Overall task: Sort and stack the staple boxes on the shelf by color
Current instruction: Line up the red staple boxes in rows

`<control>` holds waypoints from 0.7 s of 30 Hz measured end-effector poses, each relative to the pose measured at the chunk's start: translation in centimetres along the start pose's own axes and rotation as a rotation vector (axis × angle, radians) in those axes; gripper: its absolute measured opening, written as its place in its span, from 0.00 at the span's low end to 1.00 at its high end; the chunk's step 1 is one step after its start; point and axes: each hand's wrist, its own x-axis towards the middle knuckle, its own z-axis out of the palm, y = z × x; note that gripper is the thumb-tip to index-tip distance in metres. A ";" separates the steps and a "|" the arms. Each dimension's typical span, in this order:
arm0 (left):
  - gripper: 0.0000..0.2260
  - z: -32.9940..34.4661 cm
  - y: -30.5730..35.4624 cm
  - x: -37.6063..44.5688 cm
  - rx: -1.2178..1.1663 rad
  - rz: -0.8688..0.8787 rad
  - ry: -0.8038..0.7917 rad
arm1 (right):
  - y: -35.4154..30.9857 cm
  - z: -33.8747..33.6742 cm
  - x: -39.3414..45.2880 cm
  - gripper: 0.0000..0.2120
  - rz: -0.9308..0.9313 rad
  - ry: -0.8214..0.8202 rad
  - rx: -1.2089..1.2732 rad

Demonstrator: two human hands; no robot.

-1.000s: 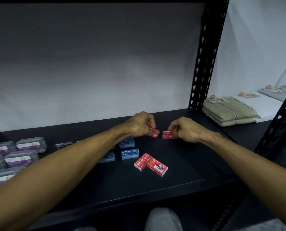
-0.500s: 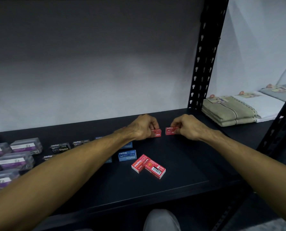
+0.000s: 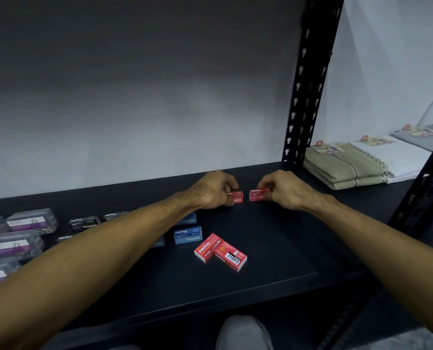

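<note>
Hands work near the back of the shelf [image 3: 273, 274], each with one red box: the left hand [image 3: 211, 190] curls its fingers [image 3: 232, 184] over a red box [image 3: 236, 197], and the right hand [image 3: 283, 189] pinches a second red box [image 3: 257, 195] by its end. Both boxes seem to rest on the shelf or just off it, I cannot tell which; they sit level, label up, just beside each other with a small gap between. That matched lie suggests they are being lined up so one can go on the other, or so both can start a red pile here, well apart from the other colours. A red pair [image 3: 220, 251] lies nearer the front edge, touching at an angle, not yet gathered. Blue boxes [image 3: 187, 234] sit left of that pair, partly under the left forearm, and black boxes [image 3: 84, 223] further left, so the colours look roughly grouped but unstacked. Clear tubs [image 3: 31, 221] fill the far left, and folded towels [image 3: 344, 165] lie on the next shelf to the right
</note>
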 end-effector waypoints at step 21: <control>0.10 -7.5 -8.5 -4.3 -0.006 -0.192 -0.017 | -10.2 0.8 2.5 0.12 -0.091 0.039 -0.022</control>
